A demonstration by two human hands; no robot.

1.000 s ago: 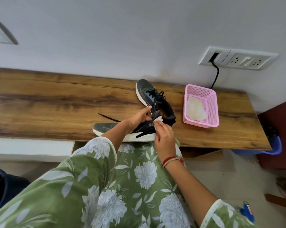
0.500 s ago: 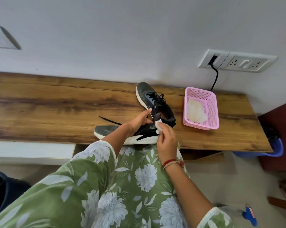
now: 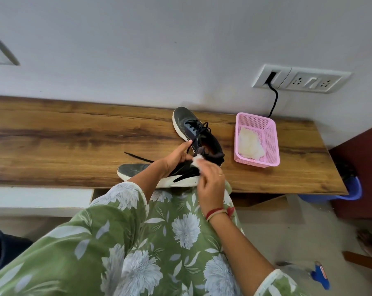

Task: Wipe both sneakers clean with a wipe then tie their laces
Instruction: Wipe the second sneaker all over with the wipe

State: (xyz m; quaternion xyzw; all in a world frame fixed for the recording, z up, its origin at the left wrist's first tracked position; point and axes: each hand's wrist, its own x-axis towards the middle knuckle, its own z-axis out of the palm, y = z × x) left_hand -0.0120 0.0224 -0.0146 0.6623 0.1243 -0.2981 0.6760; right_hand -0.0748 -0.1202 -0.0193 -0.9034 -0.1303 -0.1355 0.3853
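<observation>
Wooden desk [image 3: 52,135]: left hand [image 3: 176,155] grips near sneaker [image 3: 138,169], right hand [image 3: 210,182] pinches white wipe [image 3: 197,160].

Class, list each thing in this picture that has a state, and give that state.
near sneaker, lace untied, held by left hand
far sneaker, upright, laces loose
wipe, crumpled, pinched by right hand
pink basket, holds white wipes
black cable, plugged into wall socket

Wooden tabletop [image 3: 52,135] carries near sneaker [image 3: 133,168], far sneaker [image 3: 185,121] (both dark), pink basket [image 3: 255,161].
</observation>
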